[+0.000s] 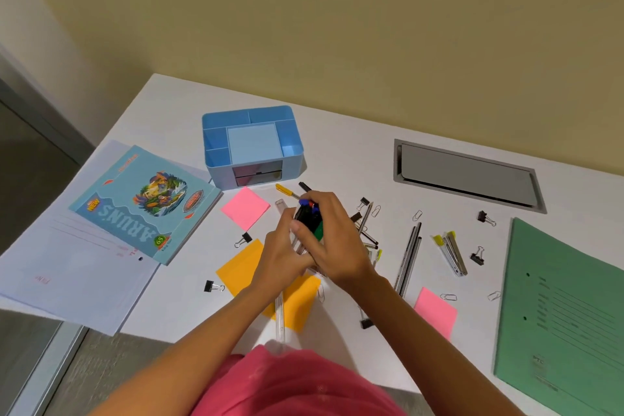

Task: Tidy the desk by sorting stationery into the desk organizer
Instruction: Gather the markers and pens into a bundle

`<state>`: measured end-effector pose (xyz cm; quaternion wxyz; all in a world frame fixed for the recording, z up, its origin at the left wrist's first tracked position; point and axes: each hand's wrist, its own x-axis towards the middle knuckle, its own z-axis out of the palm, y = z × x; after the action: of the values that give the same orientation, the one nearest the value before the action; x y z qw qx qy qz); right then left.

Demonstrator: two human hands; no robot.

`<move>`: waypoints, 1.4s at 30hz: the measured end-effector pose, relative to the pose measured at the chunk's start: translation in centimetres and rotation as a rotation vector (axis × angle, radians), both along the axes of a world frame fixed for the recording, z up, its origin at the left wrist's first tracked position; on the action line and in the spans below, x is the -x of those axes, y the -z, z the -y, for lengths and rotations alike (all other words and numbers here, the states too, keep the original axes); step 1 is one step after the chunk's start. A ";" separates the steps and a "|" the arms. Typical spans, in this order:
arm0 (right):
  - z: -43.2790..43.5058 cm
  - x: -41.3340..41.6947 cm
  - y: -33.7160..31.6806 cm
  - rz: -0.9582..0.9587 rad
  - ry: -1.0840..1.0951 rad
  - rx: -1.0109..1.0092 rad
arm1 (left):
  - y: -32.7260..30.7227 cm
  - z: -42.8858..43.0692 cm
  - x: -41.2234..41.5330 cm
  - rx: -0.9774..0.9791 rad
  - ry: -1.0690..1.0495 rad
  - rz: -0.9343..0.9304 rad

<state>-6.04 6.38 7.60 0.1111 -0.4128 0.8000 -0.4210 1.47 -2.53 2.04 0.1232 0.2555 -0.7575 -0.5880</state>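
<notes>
A blue desk organizer (253,149) with several open compartments and a small front drawer stands at the back of the white desk. In front of it my left hand (283,253) and my right hand (334,240) are closed together around a bundle of pens (309,218) with blue, black and green caps. More pens (366,230) lie under and beside my right hand. A yellow pen (287,191) and a black pen (305,186) lie just beyond my hands. Pencils (410,257) and highlighters (450,252) lie to the right.
Pink sticky notes (245,208), orange sticky notes (243,267) and a second pink pad (435,312) lie around my hands. Binder clips (486,217) and paper clips (448,296) are scattered. A notebook (145,203) on papers is left, a green folder (567,307) right, a cable hatch (467,172) behind.
</notes>
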 end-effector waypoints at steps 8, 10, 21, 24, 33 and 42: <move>0.8 -3.2 3.5 0.193 0.538 0.221 | 0.0 2.8 -0.2 0.014 -0.175 -0.001; 0.6 -3.7 4.9 0.222 0.447 -0.013 | 0.5 4.1 -0.6 -0.018 -0.252 0.042; 2.0 -7.4 9.0 0.047 -0.027 -0.844 | 2.5 7.9 -4.9 -0.309 -0.369 0.264; 2.2 -7.2 9.0 0.037 0.005 -0.836 | 2.3 7.6 -5.4 -0.394 -0.338 0.259; 3.2 -5.0 6.0 -0.268 0.018 -0.436 | 1.6 6.4 -5.7 -0.688 -0.275 0.221; 5.0 -5.0 4.4 0.073 0.199 -0.217 | 1.4 4.9 -3.7 -0.741 -0.277 0.154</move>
<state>-1.01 1.41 3.22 0.1417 -0.3014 0.8733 -0.3557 5.14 -7.45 0.63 0.0438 0.4256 -0.4596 -0.7783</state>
